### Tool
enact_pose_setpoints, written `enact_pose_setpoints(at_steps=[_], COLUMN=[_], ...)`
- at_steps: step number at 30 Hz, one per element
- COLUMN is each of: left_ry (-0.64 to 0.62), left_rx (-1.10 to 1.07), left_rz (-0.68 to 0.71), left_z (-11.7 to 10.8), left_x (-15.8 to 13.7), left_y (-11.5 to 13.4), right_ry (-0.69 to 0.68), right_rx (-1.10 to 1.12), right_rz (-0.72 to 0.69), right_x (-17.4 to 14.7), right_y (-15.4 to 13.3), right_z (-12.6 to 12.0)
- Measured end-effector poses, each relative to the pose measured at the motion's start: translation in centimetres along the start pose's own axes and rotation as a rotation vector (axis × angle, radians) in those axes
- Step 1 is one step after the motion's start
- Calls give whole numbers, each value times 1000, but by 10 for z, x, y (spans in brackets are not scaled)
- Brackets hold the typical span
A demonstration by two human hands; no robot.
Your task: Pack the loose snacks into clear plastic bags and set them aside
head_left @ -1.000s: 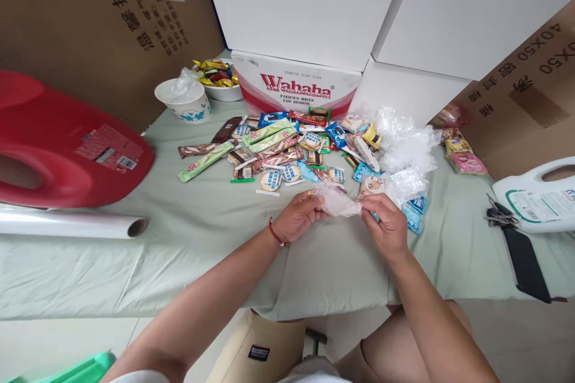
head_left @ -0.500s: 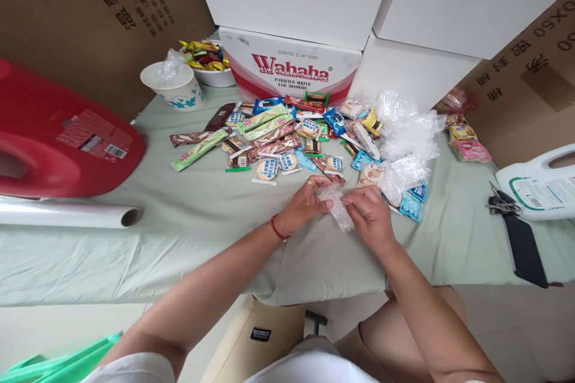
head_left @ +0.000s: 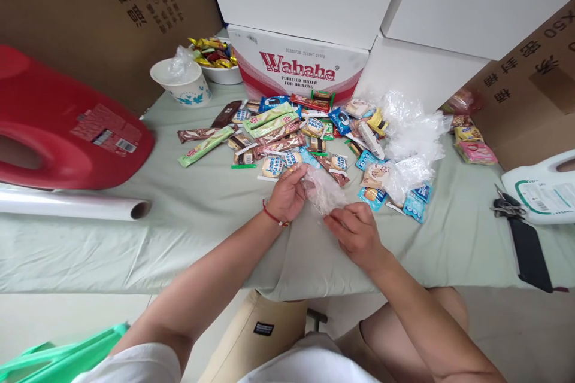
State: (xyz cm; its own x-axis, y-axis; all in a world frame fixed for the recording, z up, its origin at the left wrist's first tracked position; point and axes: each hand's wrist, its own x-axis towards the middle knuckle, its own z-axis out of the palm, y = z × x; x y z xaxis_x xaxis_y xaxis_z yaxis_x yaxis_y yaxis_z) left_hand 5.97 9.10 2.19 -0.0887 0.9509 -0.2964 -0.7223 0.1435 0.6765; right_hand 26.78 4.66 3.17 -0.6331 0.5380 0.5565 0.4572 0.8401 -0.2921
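Observation:
Between my two hands a clear plastic bag [head_left: 326,189] is stretched out, crinkled and see-through. My left hand [head_left: 290,194] pinches its upper left side between thumb and fingers. The lower right end is gripped by my right hand [head_left: 357,230], its fingers curled in. Just beyond my hands lies a loose pile of wrapped snacks, with green-wrapped bars [head_left: 206,146], brown-wrapped bars [head_left: 281,146] and small round biscuits in white-and-blue packets [head_left: 272,166]. To the right of the pile, a heap of crumpled clear bags [head_left: 411,137] partly covers several packets.
A red jug [head_left: 67,125] and a plastic roll [head_left: 72,203] stand at the left. Behind are a paper cup [head_left: 186,93], a bowl of snacks [head_left: 224,75] and a Wahaha box [head_left: 296,69]. At right lie a white bottle [head_left: 543,194], keys [head_left: 507,206] and a black phone [head_left: 530,254].
My hands have moved apart, and the bag is now spread wider between them. My right hand has slid down to the bag's lower end. The whole view has shifted slightly.

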Motion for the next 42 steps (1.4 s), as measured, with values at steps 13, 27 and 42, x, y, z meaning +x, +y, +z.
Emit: enact_pose_setpoints(at_steps=[13,27,42], left_ry=[-85,-355,-352], left_rx=[466,596,154], left_rz=[224,-41,-62], left_z=[2,-2,4], left_x=[-11,-12,-17], left_y=[-22,-14,-19], right_ry=[256,347,249], right_rx=[471,1129,151], right_rz=[770,1161,610], right_x=[15,27,15], right_y=[10,30,19], right_z=[-8,-28,-22])
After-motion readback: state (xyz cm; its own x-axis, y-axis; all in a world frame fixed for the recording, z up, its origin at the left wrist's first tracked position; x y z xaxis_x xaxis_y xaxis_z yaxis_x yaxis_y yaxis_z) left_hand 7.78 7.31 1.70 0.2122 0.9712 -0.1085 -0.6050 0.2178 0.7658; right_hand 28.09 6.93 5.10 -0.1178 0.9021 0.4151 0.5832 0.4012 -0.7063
